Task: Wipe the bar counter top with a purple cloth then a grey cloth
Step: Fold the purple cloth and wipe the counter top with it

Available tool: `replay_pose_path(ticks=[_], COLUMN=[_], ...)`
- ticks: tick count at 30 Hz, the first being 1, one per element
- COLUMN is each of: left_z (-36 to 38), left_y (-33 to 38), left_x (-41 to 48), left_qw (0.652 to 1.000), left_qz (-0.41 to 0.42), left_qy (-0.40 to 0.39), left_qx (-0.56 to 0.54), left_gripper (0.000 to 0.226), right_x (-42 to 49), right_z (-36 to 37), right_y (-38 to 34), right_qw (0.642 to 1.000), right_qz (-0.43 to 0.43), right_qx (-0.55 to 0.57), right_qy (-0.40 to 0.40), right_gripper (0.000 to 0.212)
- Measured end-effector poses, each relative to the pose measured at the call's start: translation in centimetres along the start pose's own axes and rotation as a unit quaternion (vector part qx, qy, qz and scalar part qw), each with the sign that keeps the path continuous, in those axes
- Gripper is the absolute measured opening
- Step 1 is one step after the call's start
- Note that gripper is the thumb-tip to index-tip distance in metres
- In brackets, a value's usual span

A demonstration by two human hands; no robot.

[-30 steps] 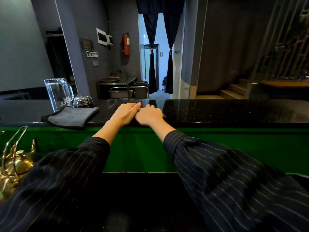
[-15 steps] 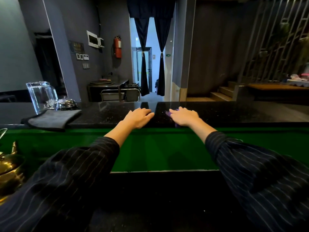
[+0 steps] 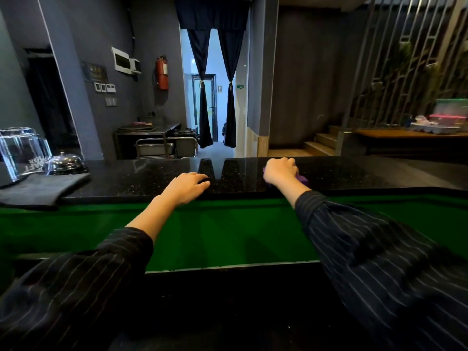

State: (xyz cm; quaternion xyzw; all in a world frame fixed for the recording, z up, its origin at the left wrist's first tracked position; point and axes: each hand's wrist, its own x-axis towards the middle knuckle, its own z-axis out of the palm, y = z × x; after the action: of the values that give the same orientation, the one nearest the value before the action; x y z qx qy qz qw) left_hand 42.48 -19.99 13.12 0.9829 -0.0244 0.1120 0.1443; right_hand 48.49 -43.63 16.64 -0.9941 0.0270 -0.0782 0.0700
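The bar counter top is glossy black stone running across the view. My right hand presses down on the purple cloth, which shows only as a small edge beside and under the fingers. My left hand rests flat on the counter's near edge, fingers slightly apart, holding nothing. A folded grey cloth lies on the counter at the far left, untouched.
An upturned glass pitcher and a metal call bell stand behind the grey cloth at the left. A green panel drops below the counter's near edge. Beyond the counter are a curtained doorway, a steel cart and stairs.
My right hand has slid the purple cloth to the right along the counter, away from my left hand. My view has swung right, so the pitcher and grey cloth sit nearer the left edge.
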Motion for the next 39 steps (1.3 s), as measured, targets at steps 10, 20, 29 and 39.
replay_pose_path(ticks=[10,20,29,39], left_z=[-0.2,1.4,1.9,1.2], left_y=[0.1,4.2,4.0,4.1], left_x=[0.3,0.4,0.5,0.0], left_qw=[1.000,1.000,1.000,1.000], left_qz=[-0.018,-0.006,0.016,0.024], left_qy=[-0.003,0.010,0.018,0.001], left_qx=[-0.011,-0.022,0.012,0.010], left_gripper=[0.039,0.038,0.041,0.041], right_x=[-2.3,1.1,2.3,-0.5], right_z=[2.1,-2.0,-1.0,-0.3], right_y=[-5.3,10.4,13.0,-0.2], right_qw=[0.967,0.948,0.981,0.927], right_qz=[-0.255,-0.144,0.029,-0.063], right_qx=[-0.011,0.270,0.176,0.370], right_qy=[-0.021,0.087,0.082,-0.012], right_gripper=[0.040,0.028,0.029,0.024])
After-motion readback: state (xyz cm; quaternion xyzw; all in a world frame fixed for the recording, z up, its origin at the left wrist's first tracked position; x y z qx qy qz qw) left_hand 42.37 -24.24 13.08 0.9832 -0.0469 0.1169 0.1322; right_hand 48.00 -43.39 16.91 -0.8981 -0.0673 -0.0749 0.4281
